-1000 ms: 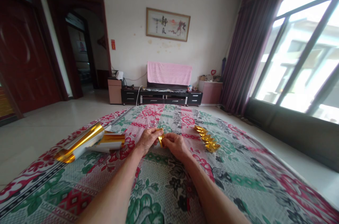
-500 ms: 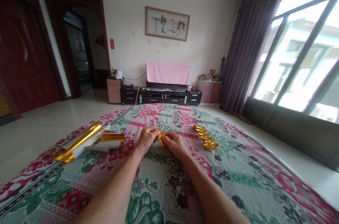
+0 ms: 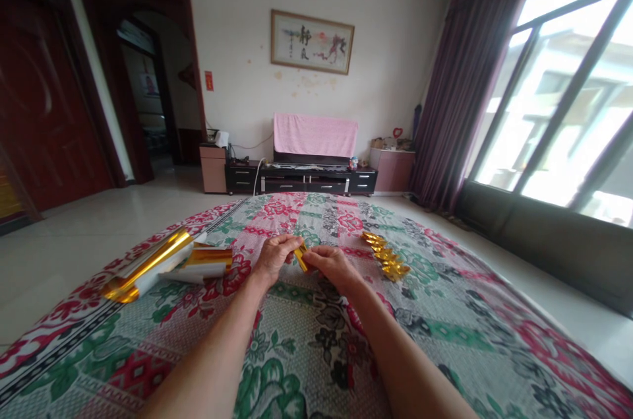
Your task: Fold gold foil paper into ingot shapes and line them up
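Between my hands is a small folded piece of gold foil paper [image 3: 300, 257], held just above the patterned cloth [image 3: 277, 340]. My left hand [image 3: 275, 257] pinches its upper left side between thumb and fingers. On the right side, my right hand [image 3: 330, 264] closes thumb and fingers on the same piece; the fingertips hide part of it. To the right of my right hand lies a row of several folded gold paper shapes [image 3: 386, 257]. Left of my left hand, loosely curled gold foil sheets [image 3: 163, 264] with white undersides rest on the cloth.
Beyond the cloth's far edge, a low black TV cabinet [image 3: 316, 183] stands against the wall, with a pink towel [image 3: 315, 134] draped over the screen. A purple curtain [image 3: 445, 89] and large windows are on the right. A red door [image 3: 47, 96] is at the left.
The foil piece has turned slightly and shows more of its gold surface. My right hand has shifted a little, with the fingers now nearer its lower right side. My left hand stays almost in place.
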{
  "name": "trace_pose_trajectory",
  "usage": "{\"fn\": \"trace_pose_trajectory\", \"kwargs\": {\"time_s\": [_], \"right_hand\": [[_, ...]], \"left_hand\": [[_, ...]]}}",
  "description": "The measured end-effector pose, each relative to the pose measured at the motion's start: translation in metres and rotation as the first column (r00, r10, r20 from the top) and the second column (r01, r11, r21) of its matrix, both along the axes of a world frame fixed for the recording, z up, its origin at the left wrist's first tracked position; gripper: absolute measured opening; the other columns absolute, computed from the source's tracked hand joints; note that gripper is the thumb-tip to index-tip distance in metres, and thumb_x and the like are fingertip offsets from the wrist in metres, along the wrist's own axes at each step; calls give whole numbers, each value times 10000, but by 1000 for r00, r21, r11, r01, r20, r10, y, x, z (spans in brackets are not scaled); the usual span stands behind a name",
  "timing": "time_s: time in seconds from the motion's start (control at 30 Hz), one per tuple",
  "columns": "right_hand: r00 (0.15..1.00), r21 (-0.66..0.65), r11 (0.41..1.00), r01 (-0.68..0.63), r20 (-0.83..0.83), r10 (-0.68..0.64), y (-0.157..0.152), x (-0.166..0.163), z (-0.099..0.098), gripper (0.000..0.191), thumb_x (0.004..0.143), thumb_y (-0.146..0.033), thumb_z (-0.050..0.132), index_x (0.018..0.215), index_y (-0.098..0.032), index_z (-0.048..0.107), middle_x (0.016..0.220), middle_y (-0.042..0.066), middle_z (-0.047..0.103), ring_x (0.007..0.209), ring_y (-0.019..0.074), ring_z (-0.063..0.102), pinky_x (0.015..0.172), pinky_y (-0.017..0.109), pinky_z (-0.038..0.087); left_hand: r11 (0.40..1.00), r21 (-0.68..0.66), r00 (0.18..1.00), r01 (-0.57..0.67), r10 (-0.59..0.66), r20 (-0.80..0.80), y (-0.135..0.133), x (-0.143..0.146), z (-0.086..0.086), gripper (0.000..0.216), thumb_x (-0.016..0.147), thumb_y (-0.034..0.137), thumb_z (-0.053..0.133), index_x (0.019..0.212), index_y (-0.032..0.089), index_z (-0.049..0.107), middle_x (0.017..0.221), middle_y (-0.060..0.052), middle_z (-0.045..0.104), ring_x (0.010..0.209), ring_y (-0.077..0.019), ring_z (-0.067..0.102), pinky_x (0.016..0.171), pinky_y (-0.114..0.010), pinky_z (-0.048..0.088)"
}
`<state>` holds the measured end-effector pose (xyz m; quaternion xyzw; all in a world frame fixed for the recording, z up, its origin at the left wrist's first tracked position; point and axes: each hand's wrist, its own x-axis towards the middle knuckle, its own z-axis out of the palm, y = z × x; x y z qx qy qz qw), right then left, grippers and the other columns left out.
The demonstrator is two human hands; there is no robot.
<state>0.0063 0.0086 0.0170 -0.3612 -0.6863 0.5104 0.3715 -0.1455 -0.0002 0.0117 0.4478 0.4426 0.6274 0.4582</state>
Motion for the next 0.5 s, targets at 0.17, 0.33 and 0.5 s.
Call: {"fn": "trace_pose_trajectory", "kwargs": {"time_s": [0.17,0.33,0.5], "right_hand": [[999,1,1000,12,35,-12,7,0,-8,304,705,-432,576,721,-144,671,585,-5,628,457,70,452,433,173,303],[999,2,1000,11,38,-11,5,0,-7,311,717,-436,566,740,-148,681,581,-5,633,453,71,462,433,168,322],[999,2,999,41,27,-41,0,-2,-1,295,709,-415,571,721,-146,692,558,-6,625,457,77,479,425,166,322]], "left_hand": [[1000,-1,1000,-9,9,5,0,0,0,307,534,385,730,627,111,626,463,40,494,390,-29,354,388,-170,263],[1000,2,1000,-15,15,0,-1,0,0,312,537,389,729,632,111,624,469,41,492,391,-28,354,389,-170,263],[1000,-1,1000,-11,11,-1,0,1,1,327,535,397,734,640,108,623,462,44,483,388,-30,358,392,-174,264]]}}
